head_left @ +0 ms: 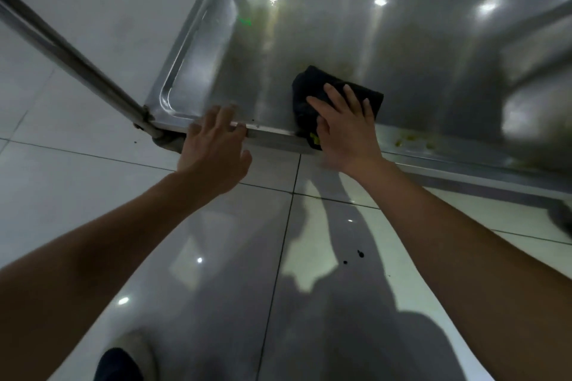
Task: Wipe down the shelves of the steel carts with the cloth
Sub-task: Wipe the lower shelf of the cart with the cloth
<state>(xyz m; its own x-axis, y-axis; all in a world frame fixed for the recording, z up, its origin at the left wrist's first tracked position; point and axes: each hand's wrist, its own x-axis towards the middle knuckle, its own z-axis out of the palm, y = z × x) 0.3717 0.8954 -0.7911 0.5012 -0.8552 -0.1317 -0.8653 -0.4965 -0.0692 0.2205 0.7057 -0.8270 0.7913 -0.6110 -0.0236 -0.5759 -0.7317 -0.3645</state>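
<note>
- Our left hand (213, 141) rests with straight fingers on the front rim of the low, shiny steel cart shelf (356, 37), near its left corner post, grasping nothing.
- Our right hand (345, 125) presses flat, fingers spread, on the dark folded cloth (312, 86), which lies on the shelf at its front edge.
- Yellowish crumbs (411, 141) dot the rim further right.

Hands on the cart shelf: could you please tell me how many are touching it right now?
2. The left hand rests on the shelf's front rim near the corner; the right hand presses the cloth flat on it.
</note>
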